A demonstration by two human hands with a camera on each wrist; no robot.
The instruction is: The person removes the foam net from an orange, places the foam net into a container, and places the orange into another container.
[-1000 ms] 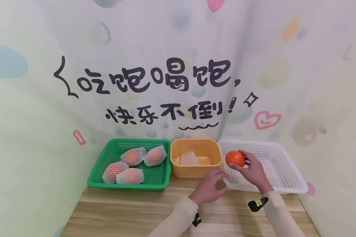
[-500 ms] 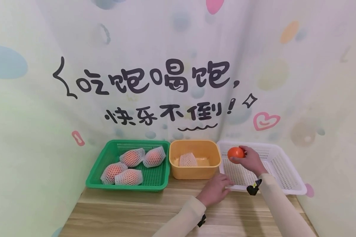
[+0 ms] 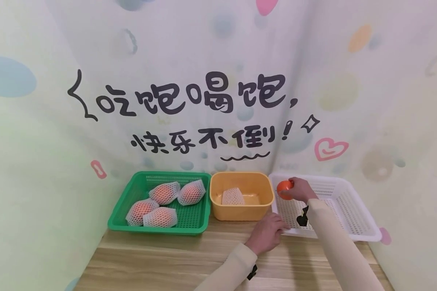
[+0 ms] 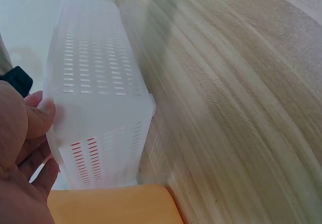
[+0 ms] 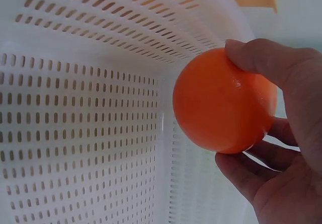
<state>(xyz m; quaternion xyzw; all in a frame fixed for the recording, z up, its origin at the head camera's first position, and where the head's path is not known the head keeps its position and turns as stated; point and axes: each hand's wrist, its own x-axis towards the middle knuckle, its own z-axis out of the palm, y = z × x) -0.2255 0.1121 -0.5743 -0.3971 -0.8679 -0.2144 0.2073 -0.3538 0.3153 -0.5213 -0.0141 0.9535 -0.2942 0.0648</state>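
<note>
On the left of the wood-grained surface (image 3: 138,258) sits a green basket (image 3: 189,216) with four fruits in white foam nets (image 3: 160,217), two toward the back and two toward the front left. Just beside it stands a yellow bin (image 3: 240,213), in which lies a loose foam net (image 3: 233,197). In front of the bin's right end, the person's left hand (image 3: 266,233) reaches to the near left corner of a white basket (image 3: 357,220), its thumb and fingers pinching the rim. Inside that basket, toward its back left corner, is a bare, round orange-red fruit (image 3: 284,190). The right hand (image 3: 300,188) grips it from the right, thumb on one side and fingers on the other; whether the fruit touches the basket cannot be told.
</note>
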